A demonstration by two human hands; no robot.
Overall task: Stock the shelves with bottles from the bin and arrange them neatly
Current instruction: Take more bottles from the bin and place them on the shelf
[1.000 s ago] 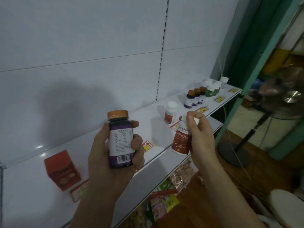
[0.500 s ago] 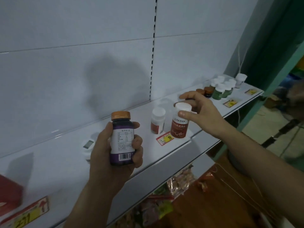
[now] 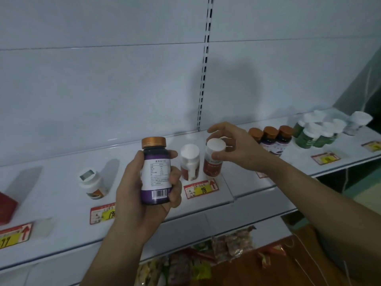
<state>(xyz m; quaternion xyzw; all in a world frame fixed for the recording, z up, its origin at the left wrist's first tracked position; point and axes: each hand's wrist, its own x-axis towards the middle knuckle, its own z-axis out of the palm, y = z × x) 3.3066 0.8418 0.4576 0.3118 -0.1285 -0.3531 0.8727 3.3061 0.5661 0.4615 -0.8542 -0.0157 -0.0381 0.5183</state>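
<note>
The left hand [image 3: 144, 195] grips the purple bottle [image 3: 156, 171] upright in front of the shelf [image 3: 243, 188], fingers and thumb curled round its body, label and barcode facing the camera, orange cap up. The right hand [image 3: 239, 149] reaches over the shelf; its thumb and curled fingers close around the white cap of the red bottle [image 3: 213, 159], which stands upright on the shelf. Just left of it stands a second red bottle [image 3: 189, 162], nearly touching. A price tag [image 3: 201, 188] lies near these two. Further left stands a white jar [image 3: 92, 183]. To the right, three orange-capped bottles [image 3: 272, 139] stand in a row, then a cluster of green bottles [image 3: 315, 134].
</note>
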